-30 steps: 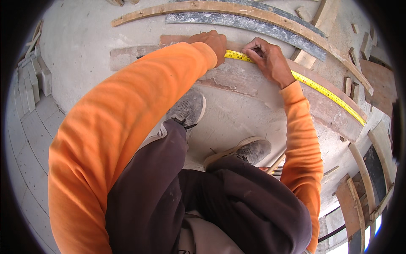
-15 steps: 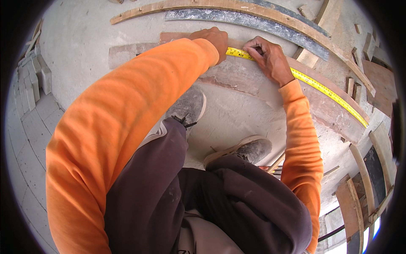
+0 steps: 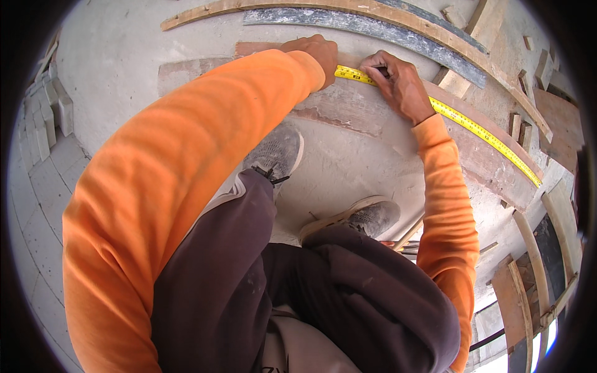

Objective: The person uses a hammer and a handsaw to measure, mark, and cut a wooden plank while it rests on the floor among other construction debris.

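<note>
My left hand (image 3: 314, 56) is closed over the left part of a yellow tape measure (image 3: 482, 133), and what its fingers grip is hidden. The tape lies along a weathered, reddish-grey board (image 3: 339, 109) and runs to its right end. My right hand (image 3: 403, 87) rests on the tape just right of my left one, thumb and fingers pinched together around something small and dark that is hard to make out. My shoes (image 3: 270, 155) are below the board, on the concrete.
A curved wooden strip (image 3: 451, 40) and grey-coated strips (image 3: 298, 17) lie beyond the board on the concrete floor (image 3: 112, 43). Loose offcuts and boards (image 3: 547, 121) crowd the right side, with curved timber pieces (image 3: 532, 236) lower down. Pale blocks (image 3: 50, 118) are stacked at left.
Both hands have shifted slightly up and to the right in the picture, staying on the tape; the left orange sleeve has risen with its hand. The pinch of my right fingers is much the same.
</note>
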`<state>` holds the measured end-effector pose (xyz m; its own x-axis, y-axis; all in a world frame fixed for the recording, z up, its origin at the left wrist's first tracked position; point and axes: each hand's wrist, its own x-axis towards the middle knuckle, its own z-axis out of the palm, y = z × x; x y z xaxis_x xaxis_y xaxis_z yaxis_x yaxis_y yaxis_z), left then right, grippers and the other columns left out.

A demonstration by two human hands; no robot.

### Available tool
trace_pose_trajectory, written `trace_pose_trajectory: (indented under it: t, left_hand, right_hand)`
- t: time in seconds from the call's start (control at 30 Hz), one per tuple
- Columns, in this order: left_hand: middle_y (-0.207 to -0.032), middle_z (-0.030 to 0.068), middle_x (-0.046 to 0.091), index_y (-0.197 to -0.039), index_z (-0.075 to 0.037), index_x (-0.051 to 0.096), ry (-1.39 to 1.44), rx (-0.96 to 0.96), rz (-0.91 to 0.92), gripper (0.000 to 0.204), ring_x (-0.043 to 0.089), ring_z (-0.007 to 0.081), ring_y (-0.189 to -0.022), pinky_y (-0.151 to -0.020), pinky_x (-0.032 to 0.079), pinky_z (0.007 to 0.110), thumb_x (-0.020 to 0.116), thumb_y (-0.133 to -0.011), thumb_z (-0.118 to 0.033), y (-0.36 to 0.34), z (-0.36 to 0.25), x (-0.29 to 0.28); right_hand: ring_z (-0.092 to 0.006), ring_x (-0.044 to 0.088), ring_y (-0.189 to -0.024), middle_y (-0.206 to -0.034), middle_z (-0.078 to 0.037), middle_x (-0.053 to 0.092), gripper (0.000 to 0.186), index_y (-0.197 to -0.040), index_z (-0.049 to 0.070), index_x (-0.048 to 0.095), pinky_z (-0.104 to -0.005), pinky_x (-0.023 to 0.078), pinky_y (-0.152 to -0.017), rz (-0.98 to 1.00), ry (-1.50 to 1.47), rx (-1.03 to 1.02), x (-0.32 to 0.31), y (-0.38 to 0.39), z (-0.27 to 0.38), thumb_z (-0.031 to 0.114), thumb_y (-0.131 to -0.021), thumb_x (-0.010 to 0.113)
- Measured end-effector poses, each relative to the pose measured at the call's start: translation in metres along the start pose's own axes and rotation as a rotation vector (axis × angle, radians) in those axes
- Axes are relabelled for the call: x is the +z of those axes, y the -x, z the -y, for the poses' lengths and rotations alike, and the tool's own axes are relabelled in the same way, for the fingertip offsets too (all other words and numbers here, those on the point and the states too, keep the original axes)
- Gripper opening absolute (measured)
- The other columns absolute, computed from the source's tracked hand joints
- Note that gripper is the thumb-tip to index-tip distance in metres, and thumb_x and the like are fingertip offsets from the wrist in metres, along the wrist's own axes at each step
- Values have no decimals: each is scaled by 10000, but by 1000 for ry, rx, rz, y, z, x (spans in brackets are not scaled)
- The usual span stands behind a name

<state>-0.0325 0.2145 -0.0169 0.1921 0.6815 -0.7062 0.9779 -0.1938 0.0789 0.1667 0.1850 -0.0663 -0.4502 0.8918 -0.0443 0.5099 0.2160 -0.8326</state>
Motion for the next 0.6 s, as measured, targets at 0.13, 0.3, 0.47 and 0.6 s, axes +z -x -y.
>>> trace_pose_trajectory:
  t: [0.13, 0.3, 0.47, 0.6]
  left_hand:
    - [-1142, 171, 700, -1144, -42, 708, -1, 6, -20, 332, 694, 364, -1026, -883, 558, 442, 619, -962, -305, 0, 0, -1]
    - [-1125, 167, 707, -1128, -46, 718, 23, -1, 11, 322, 696, 361, -1019, -873, 560, 440, 624, -959, -304, 0, 1, -1]
    - [-1122, 165, 706, -1128, -43, 717, 10, 4, 6, 319, 696, 355, -1016, -868, 561, 439, 628, -957, -298, 1, 0, -1]
    - [-1121, 162, 705, -1130, -41, 716, 8, 3, 1, 320, 695, 355, -1016, -869, 561, 443, 626, -958, -296, 0, 1, 1]
  right_hand:
    - [-340, 671, -748, -855, -175, 699, 144, -968, -2, 654, -381, 524, -689, -24, -7, 10, 0, 0, -1, 140, -946, 662]
    - [-348, 668, -749, -857, -173, 700, 139, -968, -2, 655, -380, 526, -693, -4, 0, 7, 1, 1, -1, 135, -944, 663]
    - [-357, 662, -747, -851, -173, 698, 132, -962, -1, 656, -382, 525, -692, -38, -25, -3, 3, 2, -5, 128, -940, 662]
    - [-353, 664, -744, -851, -175, 697, 124, -959, 0, 657, -380, 525, -690, -3, -3, -6, 0, 1, -3, 123, -940, 659]
